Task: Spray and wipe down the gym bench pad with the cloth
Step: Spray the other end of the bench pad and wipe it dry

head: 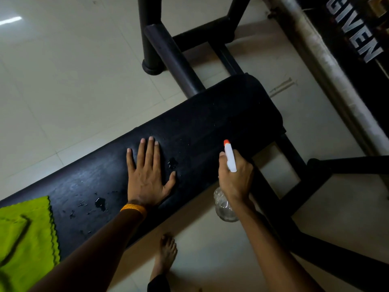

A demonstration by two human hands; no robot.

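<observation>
Left hand [147,175] flat, fingers spread, on the black bench pad [210,123]; right hand [234,175] grips a spray bottle [226,207] by the neck beside its edge.
Droplets [100,202] bead on the pad, likely slick when wet; the green cloth [27,239], lying on it beside the left forearm, looks soft and light, best gathered mid-fold.

Black bench pad [210,123] running diagonally from near left to far right, with droplets and small puddles sitting on its middle and near-left stretch. Bright green cloth [27,234], scalloped edge, lying flat on pad's near-left end. Clear spray bottle [230,159], white head, orange nozzle tip, hanging just off pad's near edge toward right, right hand [235,178] gripping it, nozzle pointing far over pad.
</observation>
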